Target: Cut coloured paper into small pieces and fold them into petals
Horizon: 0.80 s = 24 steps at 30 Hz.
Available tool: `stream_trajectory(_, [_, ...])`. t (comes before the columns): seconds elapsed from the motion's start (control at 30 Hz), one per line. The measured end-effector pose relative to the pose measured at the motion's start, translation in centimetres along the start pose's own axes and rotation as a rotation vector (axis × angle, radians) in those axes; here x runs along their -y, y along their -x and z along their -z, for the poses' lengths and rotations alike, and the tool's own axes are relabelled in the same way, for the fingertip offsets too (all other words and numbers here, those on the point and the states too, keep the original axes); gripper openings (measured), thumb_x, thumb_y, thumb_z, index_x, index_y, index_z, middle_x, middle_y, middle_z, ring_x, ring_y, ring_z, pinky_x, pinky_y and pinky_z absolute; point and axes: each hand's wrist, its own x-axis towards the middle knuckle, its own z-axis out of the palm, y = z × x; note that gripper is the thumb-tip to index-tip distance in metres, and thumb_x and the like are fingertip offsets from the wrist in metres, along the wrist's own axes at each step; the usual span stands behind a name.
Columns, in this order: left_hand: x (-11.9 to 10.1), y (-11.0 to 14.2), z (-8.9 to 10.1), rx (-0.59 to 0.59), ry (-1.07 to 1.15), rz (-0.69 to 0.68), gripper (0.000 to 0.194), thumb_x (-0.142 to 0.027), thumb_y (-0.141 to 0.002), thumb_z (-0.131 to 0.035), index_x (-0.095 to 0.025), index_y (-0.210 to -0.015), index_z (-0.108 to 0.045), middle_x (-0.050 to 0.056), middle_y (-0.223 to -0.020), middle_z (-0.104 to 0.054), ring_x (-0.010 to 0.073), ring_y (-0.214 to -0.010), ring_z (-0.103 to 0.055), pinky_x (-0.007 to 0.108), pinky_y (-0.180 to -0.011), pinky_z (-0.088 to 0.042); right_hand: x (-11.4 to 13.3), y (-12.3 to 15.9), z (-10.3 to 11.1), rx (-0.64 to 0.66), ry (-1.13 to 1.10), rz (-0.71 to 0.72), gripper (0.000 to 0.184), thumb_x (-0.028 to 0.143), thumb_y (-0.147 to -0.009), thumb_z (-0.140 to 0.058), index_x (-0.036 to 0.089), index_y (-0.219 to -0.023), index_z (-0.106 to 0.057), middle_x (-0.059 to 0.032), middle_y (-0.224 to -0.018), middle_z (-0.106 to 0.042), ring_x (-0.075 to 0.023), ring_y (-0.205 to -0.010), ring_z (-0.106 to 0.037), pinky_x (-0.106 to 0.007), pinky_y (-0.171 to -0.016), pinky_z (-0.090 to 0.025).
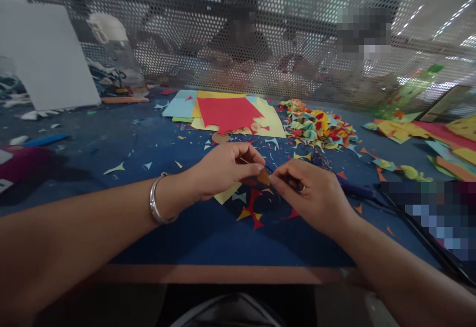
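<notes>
Over the blue table (148, 247), my left hand (230, 171) pinches a small orange-yellow paper piece (264, 176) between thumb and fingers. The fingertips of my right hand (312, 193) are closed on the opposite edge of that piece. Below the hands lie a pale yellow paper scrap (226, 194) and red cut-paper scraps (254, 200) with thin pointed arms. Farther back is a stack of coloured sheets topped by a red sheet (230, 111) with a cut, curved edge. A heap of small folded paper pieces (322, 126) sits to its right.
At the back left stand a white board (61, 59) and a clear bottle (124, 59) with a white lid. A perforated metal screen (178, 25) closes off the back. A dark blue handle (357, 188) lies beyond my right hand, near a blurred-out screen (439, 228). More paper (405, 130) lies right.
</notes>
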Motion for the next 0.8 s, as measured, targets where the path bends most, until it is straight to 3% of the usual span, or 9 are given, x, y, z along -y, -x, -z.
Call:
stream_trajectory(0.1, [-0.4, -0.7, 1.4, -0.013, -0.279, -0.127, 0.013, -0.026, -0.084, -0.072, -0.014, -0.088, -0.068, 0.004, -0.082, -0.07, 0.0151, -0.073, -0.066, 0.029, -0.069, -0.055, 0.0, 0.1, 0.2, -0.028, 0.006, -0.019, 0.018, 0.026, -0.096, -0.061, 0.018, -0.08, -0.066, 0.0016, -0.07, -0.06, -0.01, -0.061, -0.053, -0.024, -0.058, -0.04])
stream_trajectory(0.23, [-1.9, -0.7, 3.8, -0.12, -0.665, -0.311, 0.014, -0.024, -0.085, -0.067, -0.016, -0.095, -0.073, 0.006, -0.091, -0.075, 0.0174, -0.082, -0.067, 0.03, -0.076, -0.05, 0.0, 0.1, 0.5, -0.051, 0.018, -0.038, 0.017, 0.025, -0.096, -0.061, 0.019, -0.08, -0.065, 0.0023, -0.068, -0.058, -0.0092, -0.058, -0.05, -0.024, -0.055, -0.038])
stream_trajectory(0.33, [-2.9, 0.1, 5.3, 0.109, -0.88, -0.208, 0.023, -0.032, -0.084, -0.067, -0.017, -0.099, -0.075, 0.007, -0.096, -0.076, 0.02, -0.083, -0.067, 0.03, -0.075, -0.047, 0.0, 0.1, 0.6, -0.049, 0.028, -0.044, 0.019, 0.026, -0.095, -0.062, 0.019, -0.078, -0.064, 0.0028, -0.066, -0.057, -0.009, -0.056, -0.047, -0.024, -0.054, -0.037])
stream_trajectory(0.47, [-3.0, 0.9, 5.7, 0.365, -1.072, -0.193, 0.037, -0.031, -0.08, -0.07, -0.02, -0.115, -0.071, 0.009, -0.115, -0.072, 0.0253, -0.106, -0.064, 0.032, -0.089, -0.044, -0.3, 0.1, 1.0, -0.073, 0.041, -0.068, 0.021, 0.028, -0.095, -0.062, 0.02, -0.077, -0.064, 0.003, -0.066, -0.056, -0.0091, -0.056, -0.046, -0.025, -0.054, -0.037])
stream_trajectory(0.63, [-3.0, 0.9, 5.3, 0.446, -1.089, -0.09, 0.038, -0.032, -0.077, -0.068, -0.018, -0.112, -0.069, 0.007, -0.104, -0.07, 0.0228, -0.09, -0.063, 0.028, -0.074, -0.042, -1.3, 0.1, 2.0, -0.108, 0.088, -0.116, 0.022, 0.033, -0.095, -0.061, 0.02, -0.078, -0.065, 0.0027, -0.065, -0.057, -0.0096, -0.055, -0.046, -0.025, -0.053, -0.036])
stream_trajectory(0.73, [-3.3, 0.7, 5.4, 0.421, -1.079, -0.029, 0.037, -0.03, -0.075, -0.069, -0.019, -0.11, -0.07, 0.006, -0.101, -0.07, 0.0227, -0.088, -0.062, 0.029, -0.074, -0.041, -1.7, 0.7, 2.7, 0.01, 0.151, -0.175, 0.022, 0.035, -0.094, -0.061, 0.02, -0.079, -0.067, 0.0019, -0.066, -0.059, -0.0105, -0.054, -0.048, -0.026, -0.053, -0.038])
stream_trajectory(0.8, [-3.3, 0.4, 5.7, 0.428, -1.085, -0.051, 0.023, -0.028, -0.076, -0.067, -0.019, -0.096, -0.073, 0.005, -0.096, -0.071, 0.0245, -0.095, -0.062, 0.031, -0.083, -0.04, -1.8, 1.6, 3.1, 0.09, 0.194, -0.224, 0.021, 0.037, -0.094, -0.06, 0.021, -0.083, -0.069, -0.0001, -0.071, -0.063, -0.0125, -0.058, -0.053, -0.027, -0.055, -0.041])
